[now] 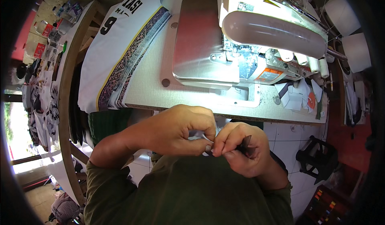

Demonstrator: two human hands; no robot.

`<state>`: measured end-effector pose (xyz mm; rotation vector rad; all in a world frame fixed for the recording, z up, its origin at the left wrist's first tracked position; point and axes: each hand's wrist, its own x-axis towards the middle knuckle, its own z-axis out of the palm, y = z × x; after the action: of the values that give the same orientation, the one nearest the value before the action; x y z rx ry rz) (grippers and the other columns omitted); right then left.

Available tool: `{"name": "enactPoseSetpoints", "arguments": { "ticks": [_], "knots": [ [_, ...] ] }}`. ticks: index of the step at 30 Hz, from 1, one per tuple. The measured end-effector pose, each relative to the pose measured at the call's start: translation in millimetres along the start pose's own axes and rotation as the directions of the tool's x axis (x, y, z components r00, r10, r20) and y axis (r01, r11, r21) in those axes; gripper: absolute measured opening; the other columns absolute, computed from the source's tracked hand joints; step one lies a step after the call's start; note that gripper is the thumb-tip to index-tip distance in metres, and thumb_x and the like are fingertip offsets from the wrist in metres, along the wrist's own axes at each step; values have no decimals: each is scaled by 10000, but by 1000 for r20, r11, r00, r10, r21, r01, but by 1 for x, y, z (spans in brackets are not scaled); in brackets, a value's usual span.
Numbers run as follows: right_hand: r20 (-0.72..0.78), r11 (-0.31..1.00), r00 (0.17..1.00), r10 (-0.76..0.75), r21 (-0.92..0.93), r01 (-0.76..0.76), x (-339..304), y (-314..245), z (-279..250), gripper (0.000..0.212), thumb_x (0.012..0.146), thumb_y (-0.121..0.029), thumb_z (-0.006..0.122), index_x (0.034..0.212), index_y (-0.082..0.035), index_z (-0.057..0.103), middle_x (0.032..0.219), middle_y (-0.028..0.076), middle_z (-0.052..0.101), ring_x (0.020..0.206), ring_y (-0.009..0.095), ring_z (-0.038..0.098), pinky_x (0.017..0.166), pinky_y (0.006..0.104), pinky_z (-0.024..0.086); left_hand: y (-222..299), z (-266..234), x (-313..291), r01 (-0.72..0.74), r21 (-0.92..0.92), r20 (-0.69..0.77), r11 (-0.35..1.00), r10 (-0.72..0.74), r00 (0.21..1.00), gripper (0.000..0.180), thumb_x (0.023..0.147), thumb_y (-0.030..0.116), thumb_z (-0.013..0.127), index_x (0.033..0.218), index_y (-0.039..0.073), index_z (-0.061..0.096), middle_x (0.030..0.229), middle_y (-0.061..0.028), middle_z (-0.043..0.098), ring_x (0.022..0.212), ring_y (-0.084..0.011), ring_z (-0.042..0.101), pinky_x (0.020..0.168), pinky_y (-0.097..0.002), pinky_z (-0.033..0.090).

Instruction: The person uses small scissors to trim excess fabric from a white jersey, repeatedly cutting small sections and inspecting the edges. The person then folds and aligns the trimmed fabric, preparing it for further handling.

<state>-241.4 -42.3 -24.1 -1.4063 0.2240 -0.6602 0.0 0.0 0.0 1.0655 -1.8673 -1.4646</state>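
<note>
Close in front of my body, just off the table's near edge, my left hand (182,130) pinches a small piece of white cloth (196,134) between thumb and forefinger. Fingertip to fingertip with it, my right hand (250,150) is closed at the same cloth. A dark, pointed piece (245,141), perhaps thread snips, sticks out of the right palm; the curled fingers hide most of it. Beyond the hands stands a sewing machine (276,30) with its lamp lit. Left of the machine lies a stack of white jerseys (116,40) with patterned dark side strips.
The pale table (148,80) ends just beyond my hands. Fabric scraps (296,96) lie at its right end, near several thread cones (355,52). A black stool (317,158) stands on the tiled floor at right. A side table (66,84) with bottles and cloth runs along the left.
</note>
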Motion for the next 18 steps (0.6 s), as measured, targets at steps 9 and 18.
{"name": "enactPoseSetpoints", "arguments": {
  "ticks": [9, 18],
  "knots": [
    [-33, 933, 984, 177, 322, -157, -7, -4, 9, 56, 952, -46, 589, 943, -55, 534, 945, 132, 641, 756, 104, 533, 670, 257, 456, 8, 11, -10, 136, -14, -36, 991, -136, 990, 153, 919, 192, 704, 933, 42, 673, 779, -98, 676, 686, -229, 637, 655, -359, 482],
    [-106, 924, 953, 285, 295, -243, -27, -3, -10, 54, 969, -70, 574, 966, -57, 522, 898, 109, 619, 724, 109, 520, 643, 269, 461, 10, -1, -18, 227, 123, -17, 966, -226, 974, 169, 932, 210, 715, 961, 43, 718, 752, -109, 696, 669, -234, 675, 641, -339, 495]
  ]
}}
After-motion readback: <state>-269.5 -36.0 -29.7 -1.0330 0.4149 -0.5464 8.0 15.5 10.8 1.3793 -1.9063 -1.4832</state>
